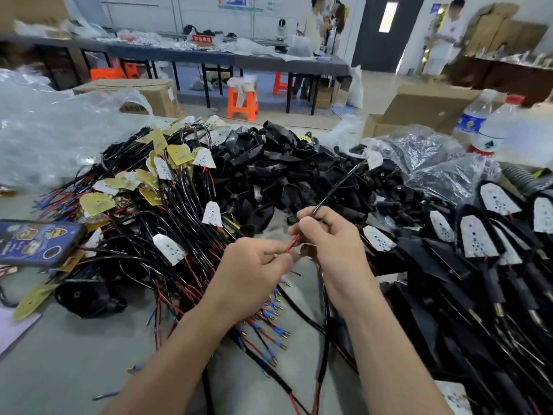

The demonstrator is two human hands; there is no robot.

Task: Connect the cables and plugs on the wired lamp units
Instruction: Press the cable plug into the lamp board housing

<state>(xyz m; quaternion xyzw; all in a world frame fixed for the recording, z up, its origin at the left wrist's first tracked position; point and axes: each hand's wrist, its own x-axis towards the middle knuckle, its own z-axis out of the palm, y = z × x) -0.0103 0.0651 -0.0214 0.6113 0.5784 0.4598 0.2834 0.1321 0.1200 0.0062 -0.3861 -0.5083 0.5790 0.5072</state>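
My left hand (254, 266) pinches the end of a thin red wire (292, 243) between thumb and fingers. My right hand (332, 238) grips a black cable (338, 184) that runs up and right to a small white LED board (374, 159). The red wire leads from the right hand's cable end down to the left fingertips. Both hands hover above the grey table (59, 363), just in front of a heap of black lamp housings (269, 163). Whatever sits between the left fingertips is too small to make out.
A tangle of wired LED boards (167, 187) lies on the left, with loose blue-tipped terminals (269, 333) under my wrists. Finished black units (478, 244) are stacked at right. A phone (36, 242) lies at the left edge; water bottles (490, 127) stand far right.
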